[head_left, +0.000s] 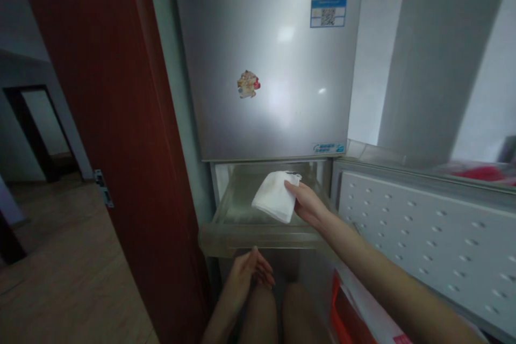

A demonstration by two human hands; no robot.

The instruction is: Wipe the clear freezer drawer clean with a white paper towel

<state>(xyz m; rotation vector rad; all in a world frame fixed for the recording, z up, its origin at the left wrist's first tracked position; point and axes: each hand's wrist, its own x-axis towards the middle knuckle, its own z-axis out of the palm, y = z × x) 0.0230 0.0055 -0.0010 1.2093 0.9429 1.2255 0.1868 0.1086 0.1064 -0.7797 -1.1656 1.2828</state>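
A folded white cloth point(276, 196) is pinched in my right hand point(307, 203), above a pulled-out translucent drawer point(262, 237) of the fridge. The thumb lies on top of the cloth's right edge. Below the drawer's front edge, near my knees, is my left hand point(252, 273). Its fingers are loosely curled and apart, and nothing shows in them. The upper fridge door point(274, 118) is shut, and the lower door point(419, 226) stands open to the right, showing its dimpled inner panel.
A red-brown wooden door point(116, 145) stands close on the left, with a metal latch plate point(104, 188) on its edge. A red and white bag point(355, 306) lies at the lower right, beneath my right forearm. Tiled floor point(72, 258) shows at far left.
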